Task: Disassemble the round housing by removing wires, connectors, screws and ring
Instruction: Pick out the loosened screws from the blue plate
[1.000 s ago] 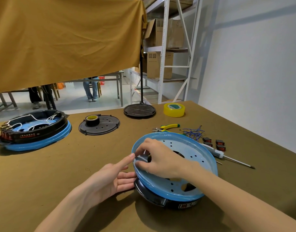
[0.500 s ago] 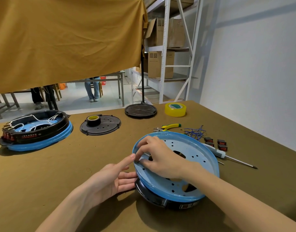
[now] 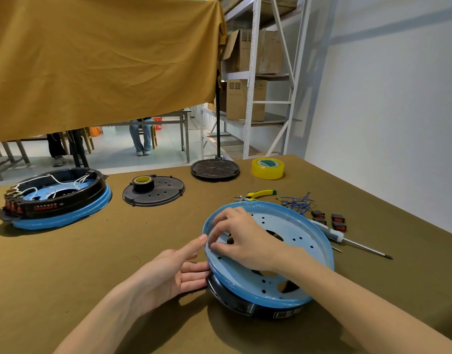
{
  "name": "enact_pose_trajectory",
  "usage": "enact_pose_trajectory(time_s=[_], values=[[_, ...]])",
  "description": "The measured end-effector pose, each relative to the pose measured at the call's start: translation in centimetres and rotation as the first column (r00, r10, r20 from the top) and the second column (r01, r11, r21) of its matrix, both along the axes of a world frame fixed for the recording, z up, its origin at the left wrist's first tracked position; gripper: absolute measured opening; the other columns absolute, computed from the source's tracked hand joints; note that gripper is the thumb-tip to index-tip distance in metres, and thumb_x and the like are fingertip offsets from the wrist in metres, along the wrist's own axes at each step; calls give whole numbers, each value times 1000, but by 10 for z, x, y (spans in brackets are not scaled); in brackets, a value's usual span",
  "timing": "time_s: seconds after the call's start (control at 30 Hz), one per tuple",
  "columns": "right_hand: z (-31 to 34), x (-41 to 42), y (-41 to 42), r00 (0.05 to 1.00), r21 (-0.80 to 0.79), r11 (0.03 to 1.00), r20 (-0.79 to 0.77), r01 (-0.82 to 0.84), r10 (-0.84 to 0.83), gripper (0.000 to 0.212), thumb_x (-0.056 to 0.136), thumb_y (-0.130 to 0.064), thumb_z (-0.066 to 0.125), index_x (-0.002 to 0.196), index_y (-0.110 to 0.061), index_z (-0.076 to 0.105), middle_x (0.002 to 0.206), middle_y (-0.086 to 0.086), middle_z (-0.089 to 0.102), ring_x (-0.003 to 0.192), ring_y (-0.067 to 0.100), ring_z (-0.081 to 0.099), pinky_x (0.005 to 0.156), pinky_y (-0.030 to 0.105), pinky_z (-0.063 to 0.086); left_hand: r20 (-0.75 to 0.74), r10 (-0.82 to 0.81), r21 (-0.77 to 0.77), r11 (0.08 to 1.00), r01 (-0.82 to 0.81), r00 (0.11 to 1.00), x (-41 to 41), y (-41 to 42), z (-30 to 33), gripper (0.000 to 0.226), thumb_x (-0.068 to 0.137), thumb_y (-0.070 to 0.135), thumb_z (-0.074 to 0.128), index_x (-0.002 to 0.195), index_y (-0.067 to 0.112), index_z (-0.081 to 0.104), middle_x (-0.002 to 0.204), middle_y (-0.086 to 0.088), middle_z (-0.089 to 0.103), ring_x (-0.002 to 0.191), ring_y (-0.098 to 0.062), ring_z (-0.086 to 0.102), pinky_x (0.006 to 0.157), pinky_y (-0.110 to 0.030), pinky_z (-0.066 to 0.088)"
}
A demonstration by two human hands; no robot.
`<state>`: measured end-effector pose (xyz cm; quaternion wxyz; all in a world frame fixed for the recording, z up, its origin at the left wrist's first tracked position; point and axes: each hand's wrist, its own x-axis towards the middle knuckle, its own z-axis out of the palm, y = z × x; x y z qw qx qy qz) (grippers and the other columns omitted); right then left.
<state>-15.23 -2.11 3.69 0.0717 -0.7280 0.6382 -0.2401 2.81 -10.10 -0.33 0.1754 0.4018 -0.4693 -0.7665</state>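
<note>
Head view, left to right: at the far left of our olive cloth-covered desk [image 3: 66, 264] sits a second housing [image 3: 56, 200], glossy black plastic on a blue rim, white wires looped inside. Beside it lies a flat black perforated disc [image 3: 163, 195] carrying a small tape roll [image 3: 142, 182]. Our left hand [image 3: 168, 274] lies released, fingers straight, index tip touching the left edge of the round housing [image 3: 291, 254]. That housing rests near us at centre-right, a smooth blue dish dotted with holes over a black base, tilted so its open face leans toward the left. Our right hand [image 3: 242, 238] reaches inside it, fingertips curled at the left inner wall; we cannot tell whether they pinch anything. Farther right lie yellow-handled pliers [image 3: 258, 194], tangled blue wires [image 3: 296, 201], black connectors [image 3: 329, 221] and a screwdriver [image 3: 347, 240] pointing right.
</note>
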Motion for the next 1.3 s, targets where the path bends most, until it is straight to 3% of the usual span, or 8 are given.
enact_pose_trajectory(time_s=[0.2,0.33,0.43,0.77,0.9,1.0,1.2,1.3], values=[[0,0,1,996,18,999,83,38,-39,13,90,-44,73,97,-34,71,115,-10,52,115,11,42,104,39,39,-10,-4,11,1000,4,1000,1,-1,-1,85,56,45,92,120,12,48,103,-24,78,99,-37,77,71,-42,66],[1,-1,-1,999,3,999,33,-42,42,11,94,-29,69,100,-34,77,123,-9,55,120,10,40,104,35,35,0,2,17,1000,-2,1000,0,-2,-1,85,53,46,93,118,11,49,105,-25,78,99,-38,77,72,-43,66],[-1,-1,1,995,21,1000,102,13,-16,11,90,-43,72,99,-38,71,118,-9,51,119,11,40,104,37,38,-1,-7,13,1000,7,1000,1,-2,-2,85,52,46,94,116,11,50,103,-24,78,99,-37,77,74,-43,66],[-1,-1,-2,997,23,999,67,32,-34,10,90,-45,72,95,-36,72,115,-10,50,117,11,40,104,40,38,2,-13,8,1000,13,1000,1,-2,-1,89,53,47,93,121,12,48,107,-25,77,100,-37,77,76,-44,66],[-2,-2,-2,999,1,999,17,-37,37,9,94,-31,68,100,-37,73,123,-10,50,123,11,38,107,39,36,1,-8,10,1000,8,1000,1,-2,-1,90,51,46,94,120,12,49,107,-25,77,101,-38,77,76,-44,66],[-4,-1,-1,999,8,1000,42,25,-26,13,91,-46,69,99,-36,70,117,-11,49,116,10,39,104,39,39,-1,-7,13,1000,7,1000,1,-2,-1,87,53,45,94,119,11,49,104,-24,78,100,-38,77,75,-44,66],[-3,-2,-1,997,-31,997,-22,-75,75,10,97,-32,66,103,-32,73,122,-10,50,122,9,38,107,36,37,-5,-3,18,1000,3,1000,1,-3,-2,84,51,44,95,115,11,51,107,-26,77,100,-38,77,78,-46,66],[-4,-2,1,999,-10,999,18,-36,36,15,94,-43,66,106,-35,68,120,-10,49,119,10,40,105,37,39,-8,-12,17,1000,12,1000,1,-4,-4,83,52,45,95,114,12,51,108,-25,77,101,-38,77,80,-46,65]])
